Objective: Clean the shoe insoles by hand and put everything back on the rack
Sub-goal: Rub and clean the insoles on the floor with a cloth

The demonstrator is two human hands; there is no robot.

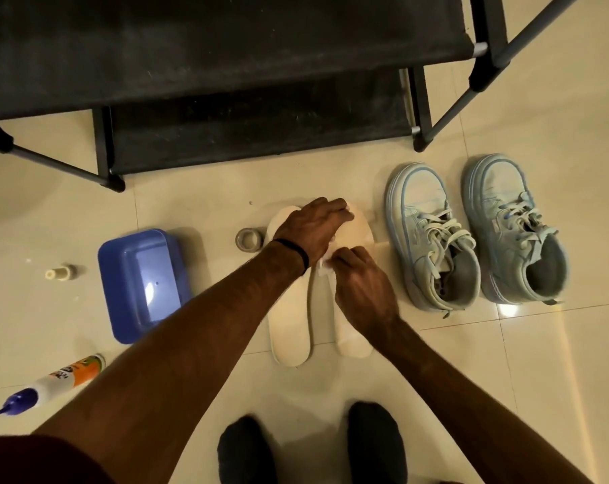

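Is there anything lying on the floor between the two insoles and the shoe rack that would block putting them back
Nothing visible does. The floor between the insoles and the rack shows bare tile. The tape roll sits just left of the insoles, and the sneakers stand to their right, off that path.

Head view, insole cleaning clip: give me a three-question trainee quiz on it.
1. True or false: the pair of shoes stands on the rack.
2. What lies directly left of the insoles? A) blue tub B) tape roll C) bottle
3. What does the right hand pinch?

Key:
1. False; the shoes are on the floor.
2. B, the tape roll; the blue tub is further left.
3. A small white wipe, on the right insole, while the left hand presses its toe end.
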